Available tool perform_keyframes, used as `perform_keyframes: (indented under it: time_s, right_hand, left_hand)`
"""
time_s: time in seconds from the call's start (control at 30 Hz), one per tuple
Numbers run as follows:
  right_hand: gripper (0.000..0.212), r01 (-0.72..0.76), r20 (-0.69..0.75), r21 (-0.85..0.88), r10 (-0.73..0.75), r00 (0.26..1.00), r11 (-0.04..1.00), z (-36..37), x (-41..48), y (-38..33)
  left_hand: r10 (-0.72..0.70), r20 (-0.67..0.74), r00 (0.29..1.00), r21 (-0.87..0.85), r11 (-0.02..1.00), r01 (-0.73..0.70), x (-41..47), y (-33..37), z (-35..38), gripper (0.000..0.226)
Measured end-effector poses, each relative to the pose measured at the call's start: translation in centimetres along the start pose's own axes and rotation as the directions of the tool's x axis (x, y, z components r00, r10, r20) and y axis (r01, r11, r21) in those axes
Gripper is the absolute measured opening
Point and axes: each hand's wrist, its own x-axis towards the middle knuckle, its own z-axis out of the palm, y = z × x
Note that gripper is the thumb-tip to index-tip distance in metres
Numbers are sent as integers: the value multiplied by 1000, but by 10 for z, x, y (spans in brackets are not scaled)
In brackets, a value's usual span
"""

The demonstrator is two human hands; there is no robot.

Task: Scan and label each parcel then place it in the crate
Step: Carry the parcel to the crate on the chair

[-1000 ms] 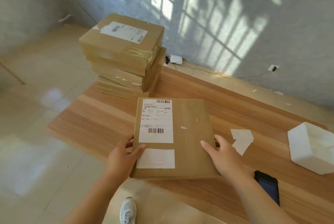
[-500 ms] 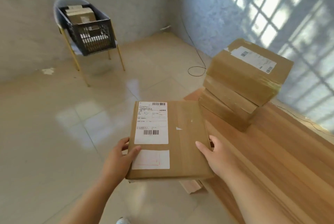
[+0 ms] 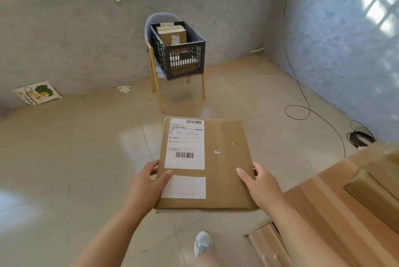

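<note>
A flat brown cardboard parcel [image 3: 224, 165] with a printed shipping label and a smaller white sticker hangs level over the floor in front of me. My left hand [image 3: 146, 184] grips its left edge, thumb on top near the sticker. My right hand [image 3: 261, 184] grips the right edge, thumb on top. Straight ahead a black plastic crate [image 3: 194, 51] sits on a grey chair [image 3: 155, 66] with yellow legs against the far wall. Brown parcels [image 3: 172, 33] lie inside the crate.
The wooden table's corner [image 3: 336, 202] is at my lower right, with the edge of another parcel [image 3: 375, 193] on it. A black cable [image 3: 302, 107] loops over the tiled floor at right. My shoe [image 3: 203, 243] shows below. A printed bag [image 3: 36, 92] leans on the left wall.
I have turned left, away from the table, carrying the parcel in both hands. The crate on the chair has moved from upper left to straight ahead; the parcel stack has left view.
</note>
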Motion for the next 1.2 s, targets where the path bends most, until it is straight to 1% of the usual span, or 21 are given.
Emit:
perform_keyframes:
  time_s: [0.1, 0.2, 0.4, 0.47, 0.6, 0.77, 0.87, 0.97, 1.1, 1.2]
  right_hand:
    - [34, 25, 17, -39, -25, 1000, 999, 22, 51, -30]
    - [34, 44, 47, -49, -42, 998, 998, 44, 109, -62]
    - [21, 90, 103, -64, -83, 991, 994, 72, 231, -148]
    - [20, 108, 115, -66, -100, 988, 992, 81, 268, -177]
    - [24, 125, 133, -62, -116, 984, 990, 104, 334, -225]
    - [17, 122, 147, -35, -115, 982, 992, 144, 408, -276]
    - [24, 107, 127, -26, -103, 986, 994, 171, 454, -306]
    - [31, 83, 88, -1, -82, 993, 997, 199, 500, -338]
    - [32, 18, 43, 50, -20, 999, 999, 231, 550, -381]
    - [43, -22, 8, 103, 21, 1000, 994, 252, 583, -408]
  left_hand:
    - [-16, -23, 1000, -28, 999, 15, 48, 4, -16, 31]
    - [-27, -58, 998, -43, 999, 25, 107, 12, -32, 36]
    - [-61, -104, 993, -36, 998, 57, 233, 46, -73, 37]
    - [-66, -119, 991, -54, 997, 60, 272, 56, -87, 37]
    - [-56, -148, 987, -94, 995, 43, 340, 73, -110, 35]
    - [-56, -154, 986, -94, 995, 42, 430, 82, -142, 36]
    - [-40, -148, 988, -84, 996, 28, 494, 87, -167, 39]
    - [-17, -115, 993, -98, 995, 6, 558, 97, -193, 37]
    - [3, -55, 998, -67, 998, -7, 641, 114, -231, 36]
    - [7, -11, 1000, -26, 1000, -7, 698, 126, -253, 37]
